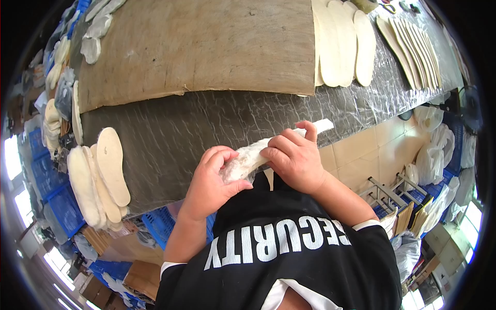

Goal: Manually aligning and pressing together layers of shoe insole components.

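Workshop clutter rings the scene: blue crates down on the floor to the left, white bags heaped on the right, and across the middle a long worktop wrapped in dark, wrinkled plastic sheeting. And both hands are up, just off the near edge of that worktop, sharing one fleecy white insole. Left hand has its grip closed round the fluffy end, thumb underneath and fingers curled over, seemingly to anchor it. Right hand is folded over the middle, fingertips pressing down on the pile, while the smooth far tip pokes out beyond the knuckles toward the worktop; held between two hands like that, the soft piece stays stretched rather than drooping. To the left, a small stack of fleece-lined insoles lies fanned near the edge, within easy reach. Further back sits a big brown board, and beside it flat cream insole blanks overlap in a row, with thinner tan ones fanned out beyond them.
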Tool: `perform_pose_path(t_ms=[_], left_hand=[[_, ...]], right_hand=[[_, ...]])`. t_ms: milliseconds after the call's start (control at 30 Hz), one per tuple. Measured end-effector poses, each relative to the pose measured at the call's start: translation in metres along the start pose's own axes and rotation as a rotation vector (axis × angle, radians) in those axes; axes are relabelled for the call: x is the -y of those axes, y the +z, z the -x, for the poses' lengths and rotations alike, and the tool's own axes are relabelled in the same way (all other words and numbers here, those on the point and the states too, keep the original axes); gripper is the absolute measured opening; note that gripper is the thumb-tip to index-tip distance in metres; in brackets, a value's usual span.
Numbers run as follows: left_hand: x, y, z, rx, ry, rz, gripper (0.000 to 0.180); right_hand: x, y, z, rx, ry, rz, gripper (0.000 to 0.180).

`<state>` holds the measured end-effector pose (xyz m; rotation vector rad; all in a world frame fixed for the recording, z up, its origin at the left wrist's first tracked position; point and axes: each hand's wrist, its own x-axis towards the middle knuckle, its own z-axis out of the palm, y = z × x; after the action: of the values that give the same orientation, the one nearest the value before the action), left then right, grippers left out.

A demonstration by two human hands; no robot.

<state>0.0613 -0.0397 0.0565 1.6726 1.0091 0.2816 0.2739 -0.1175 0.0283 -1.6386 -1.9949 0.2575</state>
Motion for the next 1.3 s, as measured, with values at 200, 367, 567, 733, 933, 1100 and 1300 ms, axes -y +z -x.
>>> perform_pose_path(t_ms=[200,367,567,733,933,1100,1300], left_hand=[[-0.009,-0.010,0.006,0.180,0.144,-0.073,0.064],[-0.019,-0.003,0.011,0.082,0.218,-0.281,0.039],[-0.012,0.011,0.005,-0.086,0.279,-0.320,0.018],[-0.020,0.024,0.004,-0.073,0.346,-0.250,0.023],[-0.024,0.034,-0.002,0.403,0.169,0.162,0.020],[-0.032,0.044,-0.025,0.392,-0.198,0.139,0.028],[-0.047,0.061,-0.036,0.515,-0.145,0.006,0.027]], right_hand=[[0.006,-0.001,0.004,-0.057,0.026,-0.023,0.010],[0.011,-0.006,0.006,-0.089,0.002,0.030,0.023],[0.025,-0.004,0.023,-0.416,0.111,-0.072,0.017],[0.046,0.038,0.071,-0.177,0.936,-1.213,0.052],[0.051,0.065,0.066,-0.422,0.913,-1.847,0.056],[0.050,0.056,0.072,-0.523,0.893,-1.985,0.053],[0.050,0.045,0.078,-0.555,0.852,-1.885,0.049]])
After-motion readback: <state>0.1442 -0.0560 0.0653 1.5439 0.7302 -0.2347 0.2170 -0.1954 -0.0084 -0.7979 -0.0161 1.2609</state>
